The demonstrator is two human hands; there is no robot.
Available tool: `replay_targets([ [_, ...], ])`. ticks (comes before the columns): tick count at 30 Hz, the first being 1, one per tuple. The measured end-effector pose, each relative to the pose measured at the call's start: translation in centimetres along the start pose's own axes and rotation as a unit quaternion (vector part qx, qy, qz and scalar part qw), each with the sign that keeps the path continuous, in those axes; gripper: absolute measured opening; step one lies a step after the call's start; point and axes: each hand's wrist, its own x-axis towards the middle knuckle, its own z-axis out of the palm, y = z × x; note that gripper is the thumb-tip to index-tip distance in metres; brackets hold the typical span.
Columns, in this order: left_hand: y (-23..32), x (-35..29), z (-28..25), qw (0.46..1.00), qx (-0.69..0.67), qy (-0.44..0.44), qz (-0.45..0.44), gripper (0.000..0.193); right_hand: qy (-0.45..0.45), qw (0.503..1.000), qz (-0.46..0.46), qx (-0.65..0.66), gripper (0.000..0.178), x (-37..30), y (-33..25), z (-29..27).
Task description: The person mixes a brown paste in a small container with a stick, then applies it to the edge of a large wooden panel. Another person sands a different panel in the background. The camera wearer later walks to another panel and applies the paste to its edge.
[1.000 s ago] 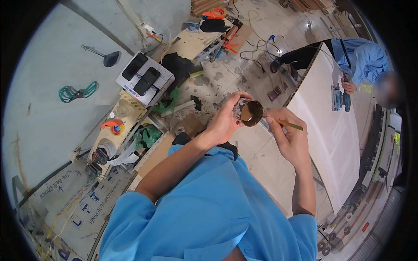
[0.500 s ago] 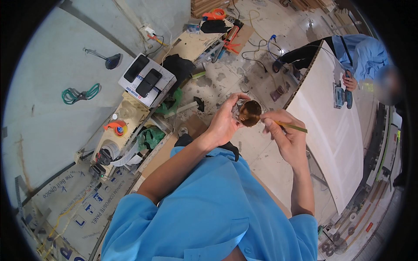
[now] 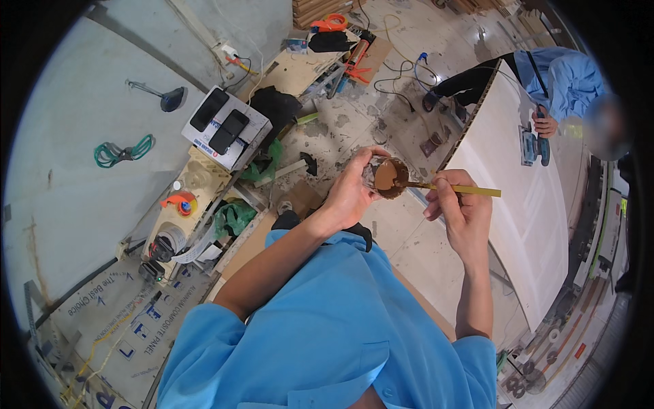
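My left hand [image 3: 349,192] is wrapped round a small round cup [image 3: 405,170], tilted so that its mouth shows. Brown paint-like liquid [image 3: 386,175] lies inside, and the inner wall is coated with it. A thin yellow stick [image 3: 482,191] is pinched between the thumb and fingers of my right hand [image 3: 460,211]. Its brown-coated end reaches over the cup's rim into the liquid; whether that end has bristles cannot be made out. Both hands are held in front of my body, above the floor.
At the right, a co-worker's hand [image 3: 545,125] holds a blue sander [image 3: 533,146] on a large white panel [image 3: 516,198]. To the left, a bench [image 3: 163,217] carries tape and a white box [image 3: 246,142] with two phones. A hammer [image 3: 308,163] and cables [image 3: 395,91] lie beyond.
The stick has shifted right with my right hand and now lies more level. More brown liquid shows in the cup. My left hand has hardly moved.
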Motion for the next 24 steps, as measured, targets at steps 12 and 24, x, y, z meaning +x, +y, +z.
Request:
replay_targets([
  [12,0.7,-0.2,0.0,1.000,-0.012,0.018,-0.001,0.037,-0.087,0.994,-0.054,0.040,0.017,0.0,0.7,0.1],
  [24,1.1,-0.1,-0.1,0.999,-0.015,0.034,-0.008,0.036,-0.112,0.992,-0.054,0.025,0.020,-0.5,0.1,-1.8],
])
